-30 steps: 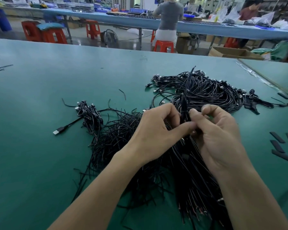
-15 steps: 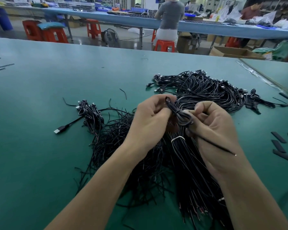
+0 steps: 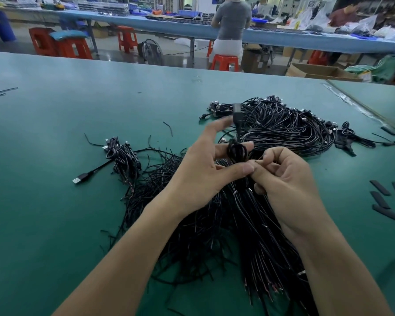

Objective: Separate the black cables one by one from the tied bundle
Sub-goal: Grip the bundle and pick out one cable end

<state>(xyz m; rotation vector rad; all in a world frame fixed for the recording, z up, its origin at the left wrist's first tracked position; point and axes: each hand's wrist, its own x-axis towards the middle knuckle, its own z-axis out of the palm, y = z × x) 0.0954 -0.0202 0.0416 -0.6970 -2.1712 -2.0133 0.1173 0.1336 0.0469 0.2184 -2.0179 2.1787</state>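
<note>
My left hand [image 3: 201, 169] holds a small coil of one black cable [image 3: 237, 151] between thumb and middle finger; its USB plug [image 3: 237, 110] sticks up, blurred, and the index finger is stretched out. My right hand [image 3: 283, 181] has curled fingers and pinches the thin cable end right beside the left thumb. Under both hands lies the tied bundle of black cables [image 3: 255, 236] on the green table [image 3: 55, 201]. A pile of black cables [image 3: 290, 126] lies behind the hands.
A smaller clump of cables with a loose USB plug [image 3: 80, 179] lies at the left. Black flat strips [image 3: 385, 201] lie at the right. Short wire scraps [image 3: 2, 91] lie at the far left. Behind the table a person sits on a red stool [image 3: 225, 62].
The cable's plug end has swung up above my left hand. My left index finger has straightened and the cable sits as a small coil on that hand. The right hand has moved closer to the left thumb.
</note>
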